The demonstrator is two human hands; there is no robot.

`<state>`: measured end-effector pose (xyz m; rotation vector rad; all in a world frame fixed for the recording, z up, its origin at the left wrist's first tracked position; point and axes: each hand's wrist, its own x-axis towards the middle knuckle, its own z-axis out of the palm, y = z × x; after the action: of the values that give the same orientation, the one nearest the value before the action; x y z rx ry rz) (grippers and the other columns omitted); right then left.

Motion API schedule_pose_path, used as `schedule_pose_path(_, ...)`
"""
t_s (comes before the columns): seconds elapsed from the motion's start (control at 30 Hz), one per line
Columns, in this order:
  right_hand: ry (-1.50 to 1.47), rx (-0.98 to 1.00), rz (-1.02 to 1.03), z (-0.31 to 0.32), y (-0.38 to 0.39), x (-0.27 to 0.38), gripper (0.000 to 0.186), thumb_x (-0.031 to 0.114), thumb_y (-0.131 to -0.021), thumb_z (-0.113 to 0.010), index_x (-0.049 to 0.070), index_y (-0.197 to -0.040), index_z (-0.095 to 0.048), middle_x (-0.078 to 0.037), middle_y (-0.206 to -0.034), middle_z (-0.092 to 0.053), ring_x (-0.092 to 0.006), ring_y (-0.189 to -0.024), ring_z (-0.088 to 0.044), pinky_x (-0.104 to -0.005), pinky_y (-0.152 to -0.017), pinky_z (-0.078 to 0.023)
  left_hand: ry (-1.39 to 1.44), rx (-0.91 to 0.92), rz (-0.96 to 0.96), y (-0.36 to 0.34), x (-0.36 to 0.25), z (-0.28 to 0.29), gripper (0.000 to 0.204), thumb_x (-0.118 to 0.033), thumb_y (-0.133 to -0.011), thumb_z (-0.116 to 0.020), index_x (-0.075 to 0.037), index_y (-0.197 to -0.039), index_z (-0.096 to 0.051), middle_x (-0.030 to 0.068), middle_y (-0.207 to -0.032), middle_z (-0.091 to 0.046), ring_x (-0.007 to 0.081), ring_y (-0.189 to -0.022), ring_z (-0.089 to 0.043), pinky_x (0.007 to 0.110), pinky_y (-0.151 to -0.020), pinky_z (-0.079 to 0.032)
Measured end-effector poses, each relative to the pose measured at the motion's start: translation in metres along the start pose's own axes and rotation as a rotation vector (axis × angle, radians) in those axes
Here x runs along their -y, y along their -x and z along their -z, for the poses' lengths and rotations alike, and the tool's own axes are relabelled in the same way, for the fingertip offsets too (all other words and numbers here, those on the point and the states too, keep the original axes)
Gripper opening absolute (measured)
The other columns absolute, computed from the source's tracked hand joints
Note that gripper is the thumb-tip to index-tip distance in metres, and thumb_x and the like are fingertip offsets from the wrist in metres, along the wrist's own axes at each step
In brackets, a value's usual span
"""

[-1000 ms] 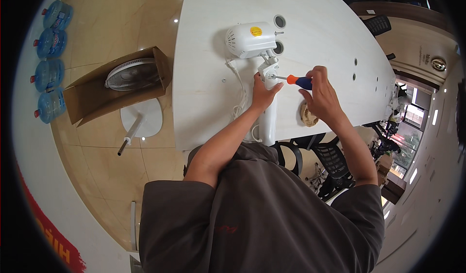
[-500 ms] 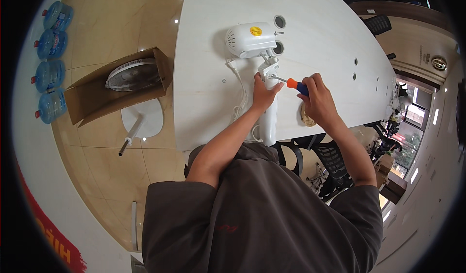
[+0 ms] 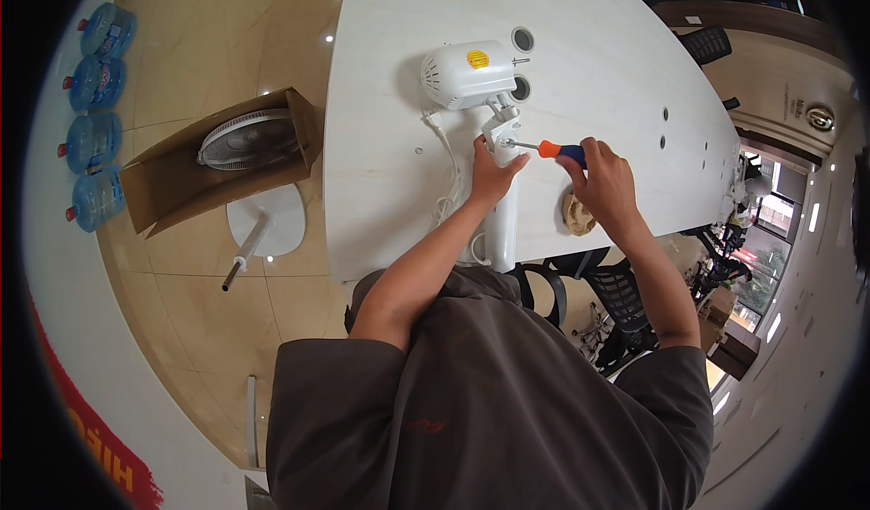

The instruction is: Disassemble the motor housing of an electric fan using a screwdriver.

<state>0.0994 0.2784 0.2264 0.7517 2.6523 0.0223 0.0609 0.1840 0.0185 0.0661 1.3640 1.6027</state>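
Observation:
A white fan motor head (image 3: pixel 467 73) with a yellow sticker lies on the table, its metal shaft pointing right. Its jointed neck runs into a white fan body (image 3: pixel 500 229) that reaches toward me. My left hand (image 3: pixel 492 177) is wrapped round the body just below the neck, thumb on the near side. In my right hand (image 3: pixel 605 182) is a screwdriver (image 3: pixel 549 149) with an orange and blue handle, held by its end. The screwdriver's tip meets the neck joint; a screw there is too small to make out. A white power cord (image 3: pixel 449 161) trails left of the body.
A tan round object (image 3: pixel 577 215) rests on the white table (image 3: pixel 381 139) near my right wrist. On the floor at left are an open carton (image 3: pixel 172 188) with a fan grille (image 3: pixel 246 139), a white round stand base (image 3: pixel 288 220) and several water bottles (image 3: pixel 94 137). Black chairs (image 3: pixel 621 297) stand at the near edge.
My right hand has shifted slightly right and its grip on the handle has turned. The screwdriver now lies more level, tip still at the joint. My left hand stays put.

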Motion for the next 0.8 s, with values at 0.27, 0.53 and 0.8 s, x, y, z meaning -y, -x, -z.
schedule_pose_path(0.27,-0.160,-0.404,0.148,0.000,-0.002,0.002,0.033,0.027,-0.088,-0.070,0.000,-0.094,-0.051,-0.017,-0.081,-0.057,-0.0343,-0.064,-0.063,-0.0414,-0.050,-0.050,0.100,0.045,0.047,-0.001,-0.001,0.001,0.082,-0.023,-0.075,-0.082,0.001,-0.131,-0.027,0.0203,-0.123,-0.053,0.0264,-0.112,-0.056,0.037,-0.095,-0.046)
schedule_pose_path(0.53,-0.031,0.187,-0.231,-0.004,-0.008,0.006,0.038,0.021,-0.086,-0.072,-0.001,-0.106,-0.047,-0.017,-0.106,-0.051,-0.0352,-0.074,-0.064,-0.0396,-0.055,-0.052,0.108,0.040,0.067,-0.004,0.006,-0.001,0.082,-0.024,-0.076,-0.081,0.002,-0.132,-0.027,0.0198,-0.125,-0.050,0.0258,-0.114,-0.054,0.037,-0.097,-0.045)
schedule_pose_path(0.8,-0.211,-0.186,0.228,-0.004,0.000,-0.003,0.042,0.027,-0.084,-0.075,-0.001,-0.104,-0.050,-0.018,-0.099,-0.055,-0.0350,-0.074,-0.064,-0.0401,-0.055,-0.052,0.094,0.040,0.018,-0.006,0.010,-0.001,0.082,-0.023,-0.078,-0.080,0.002,-0.133,-0.024,0.0190,-0.124,-0.050,0.0240,-0.113,-0.055,0.035,-0.095,-0.046)
